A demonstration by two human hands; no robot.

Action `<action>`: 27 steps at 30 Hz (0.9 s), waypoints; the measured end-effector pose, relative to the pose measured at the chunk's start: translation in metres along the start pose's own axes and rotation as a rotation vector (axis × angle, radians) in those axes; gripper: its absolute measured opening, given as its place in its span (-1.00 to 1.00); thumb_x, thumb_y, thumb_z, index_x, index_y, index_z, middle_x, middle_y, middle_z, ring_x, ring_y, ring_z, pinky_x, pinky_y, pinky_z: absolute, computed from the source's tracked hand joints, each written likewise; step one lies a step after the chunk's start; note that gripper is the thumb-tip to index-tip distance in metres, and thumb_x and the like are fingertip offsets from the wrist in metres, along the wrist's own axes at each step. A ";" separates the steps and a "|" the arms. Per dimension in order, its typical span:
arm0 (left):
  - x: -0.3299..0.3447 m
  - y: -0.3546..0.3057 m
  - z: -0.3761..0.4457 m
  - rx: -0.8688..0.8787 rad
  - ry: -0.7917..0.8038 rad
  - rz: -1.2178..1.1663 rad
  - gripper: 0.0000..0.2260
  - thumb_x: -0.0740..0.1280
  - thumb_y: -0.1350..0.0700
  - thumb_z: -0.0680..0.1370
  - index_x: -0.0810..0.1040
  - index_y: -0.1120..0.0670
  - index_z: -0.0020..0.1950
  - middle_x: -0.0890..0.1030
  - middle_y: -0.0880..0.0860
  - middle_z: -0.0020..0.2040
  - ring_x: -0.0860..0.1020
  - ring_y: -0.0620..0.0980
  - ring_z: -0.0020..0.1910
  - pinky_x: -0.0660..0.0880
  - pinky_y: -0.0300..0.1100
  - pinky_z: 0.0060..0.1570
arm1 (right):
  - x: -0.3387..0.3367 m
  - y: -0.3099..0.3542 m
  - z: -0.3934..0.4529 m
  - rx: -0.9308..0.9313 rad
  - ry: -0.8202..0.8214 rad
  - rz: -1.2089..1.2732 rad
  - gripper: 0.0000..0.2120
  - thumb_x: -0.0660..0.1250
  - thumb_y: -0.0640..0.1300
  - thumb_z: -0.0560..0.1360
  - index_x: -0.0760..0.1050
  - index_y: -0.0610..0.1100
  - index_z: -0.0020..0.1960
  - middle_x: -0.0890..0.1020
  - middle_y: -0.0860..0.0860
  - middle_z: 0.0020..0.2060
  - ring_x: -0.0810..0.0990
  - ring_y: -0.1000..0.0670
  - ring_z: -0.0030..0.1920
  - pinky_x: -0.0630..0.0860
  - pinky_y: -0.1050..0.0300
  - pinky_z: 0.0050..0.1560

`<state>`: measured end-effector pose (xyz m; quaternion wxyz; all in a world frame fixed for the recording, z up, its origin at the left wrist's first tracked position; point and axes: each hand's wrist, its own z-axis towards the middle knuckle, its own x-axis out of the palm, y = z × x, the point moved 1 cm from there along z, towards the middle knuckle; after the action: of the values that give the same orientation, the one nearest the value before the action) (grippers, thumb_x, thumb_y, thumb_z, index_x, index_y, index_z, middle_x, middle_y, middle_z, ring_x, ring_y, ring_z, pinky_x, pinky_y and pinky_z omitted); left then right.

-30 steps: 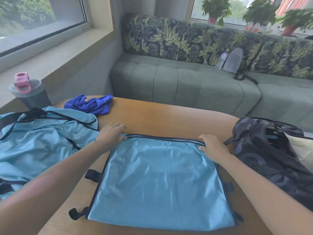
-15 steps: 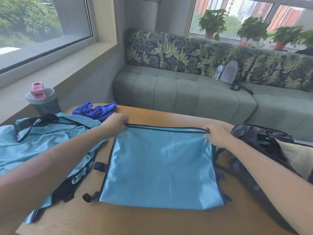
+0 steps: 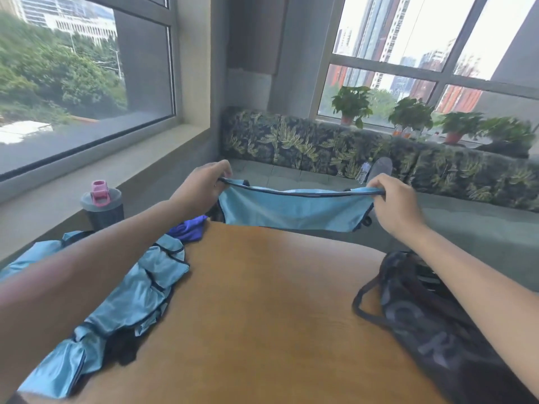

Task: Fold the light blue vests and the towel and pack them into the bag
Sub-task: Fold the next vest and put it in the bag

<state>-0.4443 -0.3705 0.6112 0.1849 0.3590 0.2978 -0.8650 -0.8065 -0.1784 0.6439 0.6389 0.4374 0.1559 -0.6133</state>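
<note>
A light blue vest (image 3: 294, 209) with dark trim hangs in the air past the far edge of the wooden table (image 3: 262, 301). My left hand (image 3: 201, 186) pinches its top left corner and my right hand (image 3: 393, 199) pinches its top right corner. A second light blue vest (image 3: 128, 298) lies crumpled along the table's left side, partly under my left forearm. The blue towel (image 3: 191, 230) lies bunched at the far left of the table, half hidden by my arm. The dark bag (image 3: 437, 330) sits on the table at the right, under my right forearm.
A grey bottle with a pink lid (image 3: 102, 207) stands at the far left by the window sill. Behind the table runs a green sofa (image 3: 481, 237) with leaf-pattern cushions, a small grey bag and a water bottle on it. Potted plants (image 3: 351, 104) line the window ledge.
Both hands have lifted the vest off the table by its far edge and carried it up and away. The camera has tilted up.
</note>
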 end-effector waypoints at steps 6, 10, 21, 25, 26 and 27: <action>0.040 0.007 -0.113 -0.019 0.009 -0.078 -0.79 0.44 0.35 0.47 0.54 0.10 -0.02 0.58 0.03 -0.04 0.53 0.05 -0.02 0.39 -0.15 -0.01 | 0.038 -0.022 -0.119 0.056 0.059 0.023 -0.77 0.36 -0.41 0.45 0.60 -0.14 0.01 0.65 -0.06 0.01 0.60 -0.12 0.01 0.40 0.14 0.00; 0.080 0.019 -0.227 -0.114 0.188 -0.060 -0.80 0.46 0.26 0.52 0.53 0.02 0.01 0.54 -0.07 0.02 0.51 -0.03 0.06 0.44 -0.15 0.03 | 0.074 -0.040 -0.241 0.122 0.279 -0.027 -0.74 0.38 -0.35 0.47 0.59 -0.04 0.05 0.61 0.05 0.05 0.59 -0.02 0.04 0.44 0.15 -0.02; 0.090 0.014 -0.325 -0.070 0.425 0.009 -0.81 0.21 0.02 0.58 0.54 -0.11 0.14 0.52 -0.18 0.17 0.47 -0.15 0.18 0.41 -0.22 0.11 | 0.099 -0.046 -0.373 0.027 0.444 -0.281 -0.49 0.43 -0.46 0.33 0.63 -0.17 0.25 0.63 -0.03 0.26 0.55 -0.08 0.32 0.28 -0.01 0.43; 0.097 0.027 -0.295 -0.099 0.400 0.062 -0.72 0.13 0.04 0.67 0.55 -0.03 0.30 0.55 -0.09 0.25 0.48 -0.08 0.23 0.42 -0.12 0.18 | 0.102 -0.022 -0.373 0.118 0.428 -0.212 -0.66 0.30 -0.18 0.59 0.53 -0.13 0.37 0.56 0.04 0.31 0.45 0.00 0.34 0.42 0.00 0.36; 0.101 0.030 -0.287 -0.087 0.404 0.091 -0.73 0.15 0.06 0.69 0.55 -0.02 0.32 0.54 -0.08 0.28 0.47 -0.07 0.26 0.41 -0.12 0.20 | 0.105 -0.017 -0.375 0.146 0.439 -0.221 -0.66 0.26 -0.08 0.63 0.50 -0.10 0.39 0.54 0.05 0.31 0.45 0.01 0.34 0.42 0.03 0.35; 0.105 0.034 -0.279 -0.067 0.425 0.123 -0.73 0.15 0.07 0.69 0.55 -0.01 0.33 0.54 -0.07 0.29 0.46 -0.05 0.28 0.41 -0.11 0.23 | 0.107 -0.015 -0.375 0.182 0.452 -0.240 -0.65 0.21 -0.01 0.65 0.48 -0.08 0.40 0.53 0.06 0.30 0.45 0.01 0.33 0.40 0.04 0.33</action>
<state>-0.3538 -0.2264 0.3636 0.1822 0.5443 0.3365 -0.7466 -0.6719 0.0356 0.3462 0.4689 0.5972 0.2897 -0.5827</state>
